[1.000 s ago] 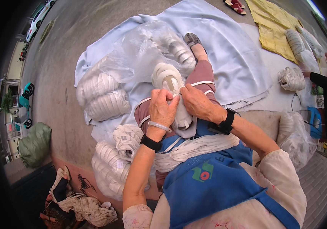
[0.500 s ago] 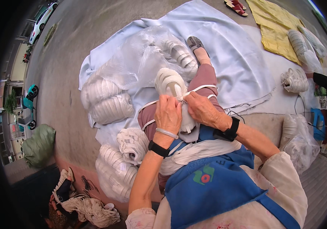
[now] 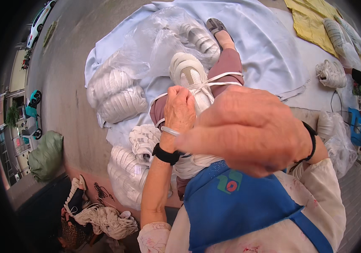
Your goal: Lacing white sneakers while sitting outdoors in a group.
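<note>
A white and beige sneaker (image 3: 187, 67) sits on my lap with its toe pointing away from me. White shoelaces (image 3: 208, 84) cross at its tongue, and loops spread over both thighs. At the shoe's left side, my left hand (image 3: 179, 107) is closed, its fingers pinching the lacing. My right hand (image 3: 248, 130) is raised close to the camera, large in the picture, with fingers curled and pressed together; what they hold is hidden. It covers the shoe's heel. Below the hands, a bundle of white laces (image 3: 189, 168) lies across my lap on the blue apron (image 3: 239, 211).
Plastic-wrapped white shoes (image 3: 121, 103) lie on the pale blue cloth (image 3: 264, 63) to the left. Another sneaker (image 3: 144, 143) and a wrapped pack (image 3: 125, 173) sit nearer. A bundle of shoes (image 3: 330, 74) lies at right. At lower left, a person handles pale laces (image 3: 104, 219).
My right hand has left the shoe's lacing and come up and back toward the camera. My left hand stays at the shoe. The view has shifted slightly.
</note>
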Available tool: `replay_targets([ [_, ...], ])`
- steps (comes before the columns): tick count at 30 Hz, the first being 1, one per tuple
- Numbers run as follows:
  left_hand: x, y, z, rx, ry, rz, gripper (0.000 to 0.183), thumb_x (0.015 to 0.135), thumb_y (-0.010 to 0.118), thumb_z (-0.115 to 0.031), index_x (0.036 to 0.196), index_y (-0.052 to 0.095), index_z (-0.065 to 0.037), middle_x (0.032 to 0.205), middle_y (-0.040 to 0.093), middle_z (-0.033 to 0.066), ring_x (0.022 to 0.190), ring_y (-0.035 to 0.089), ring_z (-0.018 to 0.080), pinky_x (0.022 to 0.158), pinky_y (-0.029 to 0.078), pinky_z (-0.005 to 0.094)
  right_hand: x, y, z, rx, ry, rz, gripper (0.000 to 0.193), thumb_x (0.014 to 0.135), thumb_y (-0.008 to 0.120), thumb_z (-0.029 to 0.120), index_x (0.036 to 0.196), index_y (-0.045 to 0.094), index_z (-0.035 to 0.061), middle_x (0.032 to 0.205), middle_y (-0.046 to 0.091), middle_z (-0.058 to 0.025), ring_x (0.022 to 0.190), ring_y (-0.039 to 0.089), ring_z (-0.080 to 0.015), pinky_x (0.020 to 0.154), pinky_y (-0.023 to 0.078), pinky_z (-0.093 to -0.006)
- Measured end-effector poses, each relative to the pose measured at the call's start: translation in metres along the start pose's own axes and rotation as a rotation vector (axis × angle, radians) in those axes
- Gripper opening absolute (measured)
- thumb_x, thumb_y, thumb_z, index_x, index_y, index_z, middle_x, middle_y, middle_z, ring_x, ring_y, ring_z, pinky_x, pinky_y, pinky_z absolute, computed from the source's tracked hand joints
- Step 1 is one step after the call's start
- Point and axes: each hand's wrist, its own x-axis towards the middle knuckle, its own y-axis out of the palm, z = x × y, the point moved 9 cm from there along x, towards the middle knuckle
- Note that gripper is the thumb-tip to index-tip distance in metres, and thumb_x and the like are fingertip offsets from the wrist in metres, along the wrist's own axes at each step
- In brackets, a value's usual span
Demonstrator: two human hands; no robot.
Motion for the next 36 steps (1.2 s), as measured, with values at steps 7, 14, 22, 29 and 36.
replay_targets([
  [7,-0.001,-0.010,-0.008,0.224,0.038,-0.078,0.010,0.083,0.055,-0.010,0.085,0.054,0.001,0.096,0.051,0.0179,0.088,0.054,0.0347,0.077,0.044,0.0420,-0.008,0.009,0.046,0.053,-0.031,0.123,0.009,0.067,0.068,0.000,0.075,0.068,0.0037,0.075,0.064,-0.0021,0.065,0.063,-0.0153,0.053,0.049,-0.0242],
  [14,0.004,0.002,-0.017,0.239,0.065,-0.052,0.011,0.083,0.054,-0.010,0.084,0.052,0.001,0.096,0.051,0.0188,0.089,0.053,0.0355,0.078,0.044,0.0424,-0.017,0.004,0.039,0.048,0.175,0.143,0.011,0.067,0.068,0.000,0.077,0.067,0.0027,0.075,0.062,-0.0033,0.062,0.060,-0.0161,0.051,0.047,-0.0255],
  [22,0.000,-0.001,-0.008,0.245,0.042,-0.072,0.012,0.083,0.055,-0.012,0.086,0.052,0.000,0.097,0.050,0.0186,0.090,0.052,0.0363,0.078,0.044,0.0442,-0.045,-0.008,0.046,0.101,0.308,0.223,0.013,0.066,0.067,0.000,0.079,0.066,0.0017,0.074,0.060,-0.0047,0.059,0.057,-0.0171,0.049,0.045,-0.0270],
  [29,-0.004,-0.009,0.004,0.240,0.013,-0.104,0.013,0.083,0.056,-0.012,0.087,0.052,0.000,0.098,0.050,0.0185,0.092,0.052,0.0367,0.080,0.044,0.0442,-0.124,-0.064,0.094,0.138,0.436,0.308,0.016,0.066,0.067,0.000,0.081,0.065,0.0007,0.073,0.058,-0.0060,0.056,0.054,-0.0179,0.048,0.043,-0.0283],
  [36,0.003,0.000,-0.016,0.293,0.069,-0.091,0.013,0.083,0.056,-0.013,0.088,0.053,-0.001,0.099,0.050,0.0186,0.092,0.052,0.0366,0.079,0.044,0.0451,-0.078,-0.031,0.050,0.120,0.588,0.340,0.018,0.065,0.067,0.000,0.083,0.064,-0.0002,0.073,0.056,-0.0072,0.054,0.052,-0.0187,0.046,0.041,-0.0296],
])
